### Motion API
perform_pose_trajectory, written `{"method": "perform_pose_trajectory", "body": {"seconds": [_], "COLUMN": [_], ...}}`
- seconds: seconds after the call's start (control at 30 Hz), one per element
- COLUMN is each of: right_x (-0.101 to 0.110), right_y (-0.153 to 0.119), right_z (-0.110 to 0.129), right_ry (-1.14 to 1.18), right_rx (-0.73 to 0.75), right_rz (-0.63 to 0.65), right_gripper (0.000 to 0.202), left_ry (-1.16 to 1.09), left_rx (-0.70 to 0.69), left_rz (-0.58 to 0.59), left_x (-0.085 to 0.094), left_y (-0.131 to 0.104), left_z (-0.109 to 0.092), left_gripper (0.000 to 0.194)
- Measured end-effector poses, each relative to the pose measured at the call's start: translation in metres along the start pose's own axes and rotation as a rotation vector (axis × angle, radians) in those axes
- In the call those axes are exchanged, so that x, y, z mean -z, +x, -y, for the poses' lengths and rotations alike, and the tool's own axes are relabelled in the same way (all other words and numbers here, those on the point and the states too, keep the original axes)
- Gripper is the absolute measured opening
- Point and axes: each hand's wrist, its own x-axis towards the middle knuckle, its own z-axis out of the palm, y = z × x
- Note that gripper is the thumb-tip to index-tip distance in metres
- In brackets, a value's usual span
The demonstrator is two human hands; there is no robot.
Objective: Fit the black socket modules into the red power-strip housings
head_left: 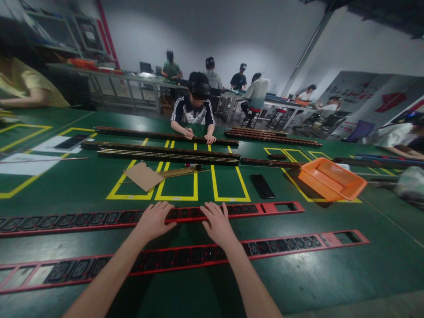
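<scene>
Two long red power strips with rows of black outlet sockets lie side by side on the green table. My left hand (154,223) spans the farther power strip (185,213), its fingers over the far edge and its thumb at the near edge. A short way to the right, my right hand (218,223) grips the same strip across its width. Several sockets show between the hands; those beneath them are hidden. The nearer power strip (285,244) passes under my forearms, which cover parts of it.
Beyond the strips are a cardboard piece (144,176), a black phone (262,186) and an orange bin (331,179). Long dark rails (165,154) lie across the yellow-taped table (331,282). A co-worker (195,110) leans over a rail opposite; other people sit farther back.
</scene>
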Motion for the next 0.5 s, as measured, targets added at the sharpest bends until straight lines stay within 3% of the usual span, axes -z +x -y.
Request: {"method": "perform_pose_trajectory", "body": {"seconds": [0.5], "right_x": [0.0042], "right_y": [0.0008], "right_z": [0.0057], "right_ry": [-0.092], "right_rx": [0.022], "right_rz": [0.034], "right_gripper": [0.046], "left_ry": [0.03], "left_rx": [-0.019], "left_rz": [-0.008], "left_x": [-0.0006], "left_y": [0.0001], "left_z": [0.0014], "left_gripper": [0.042]}}
